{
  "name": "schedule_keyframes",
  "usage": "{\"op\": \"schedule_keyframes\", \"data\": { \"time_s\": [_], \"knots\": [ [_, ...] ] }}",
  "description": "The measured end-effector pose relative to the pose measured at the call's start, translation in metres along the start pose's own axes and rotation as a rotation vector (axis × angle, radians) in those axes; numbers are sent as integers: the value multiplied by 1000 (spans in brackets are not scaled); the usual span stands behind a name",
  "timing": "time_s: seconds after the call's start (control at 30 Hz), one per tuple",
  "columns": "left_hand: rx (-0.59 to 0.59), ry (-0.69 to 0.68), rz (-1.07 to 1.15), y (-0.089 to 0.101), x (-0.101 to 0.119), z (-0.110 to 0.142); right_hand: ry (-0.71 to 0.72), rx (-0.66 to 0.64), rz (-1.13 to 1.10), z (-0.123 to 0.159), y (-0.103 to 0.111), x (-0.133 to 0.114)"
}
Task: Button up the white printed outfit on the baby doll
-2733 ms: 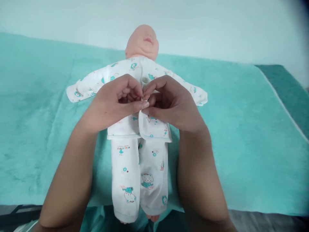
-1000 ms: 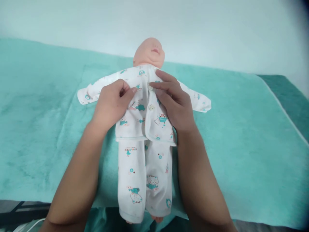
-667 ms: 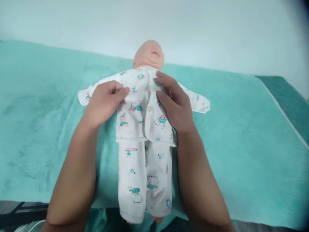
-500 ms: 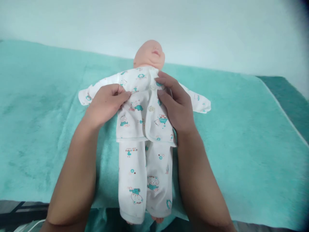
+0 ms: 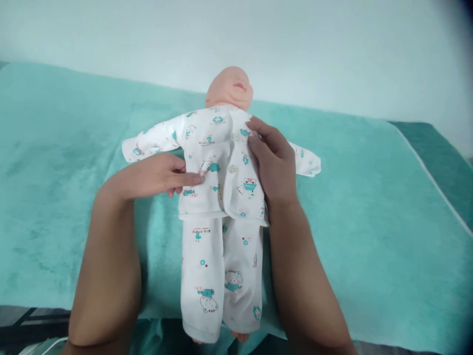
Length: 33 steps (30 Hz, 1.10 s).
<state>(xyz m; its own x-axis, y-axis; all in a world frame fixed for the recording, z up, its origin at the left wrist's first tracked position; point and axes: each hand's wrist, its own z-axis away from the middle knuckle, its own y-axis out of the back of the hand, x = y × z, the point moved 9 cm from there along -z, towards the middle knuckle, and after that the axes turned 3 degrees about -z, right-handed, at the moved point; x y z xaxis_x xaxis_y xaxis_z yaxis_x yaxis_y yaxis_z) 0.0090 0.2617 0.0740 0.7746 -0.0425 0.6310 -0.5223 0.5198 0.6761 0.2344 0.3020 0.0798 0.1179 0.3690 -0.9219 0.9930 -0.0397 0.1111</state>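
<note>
"What's on the green sheet (image 5: 369, 212)?"

"A doll (image 5: 228, 88) midway across, its head far, in a white jacket (image 5: 216, 154)."

"And the hands?"

"Right hand (image 5: 275, 160) on the jacket's right side, thumb and forefinger spread. Left hand (image 5: 157, 175) on its left; I can't tell whether it pinches cloth. Two buttons (image 5: 233, 169) lie between them."

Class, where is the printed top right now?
In the head view, the top is central, on the doll, between left hand and right hand, just above the trousers.

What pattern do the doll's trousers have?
The trousers are white, printed with scattered cartoon animals and small circles, largely teal; best seen in the head view.
</note>
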Motion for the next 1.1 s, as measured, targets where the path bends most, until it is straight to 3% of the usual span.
{"op": "schedule_keyframes", "data": {
  "time_s": [0.33, 0.4, 0.5, 0.57, 0.8, 0.93, 1.1],
  "knots": [
    [19, -51, 62, 11, -2, 13, -60, 25, 1, 1, -2, -3],
    [161, 6, 25, 23, -11, 12, -55, 37, 7, 1, -1, -1],
    [517, 232, -126, 48, -38, 16, -45, 98, 53, 1, 8, 6],
    [674, 323, -215, 56, -51, 18, -55, 145, 88, 0, 15, 15],
    [982, 285, -130, 67, -69, 26, -87, 197, 130, -4, 22, 26],
    [996, 260, -197, 70, -54, 31, -126, 221, 146, -2, 22, 23],
    [796, 252, -345, 56, -45, 10, -120, 222, 150, -1, 22, 21]
  ]
}}
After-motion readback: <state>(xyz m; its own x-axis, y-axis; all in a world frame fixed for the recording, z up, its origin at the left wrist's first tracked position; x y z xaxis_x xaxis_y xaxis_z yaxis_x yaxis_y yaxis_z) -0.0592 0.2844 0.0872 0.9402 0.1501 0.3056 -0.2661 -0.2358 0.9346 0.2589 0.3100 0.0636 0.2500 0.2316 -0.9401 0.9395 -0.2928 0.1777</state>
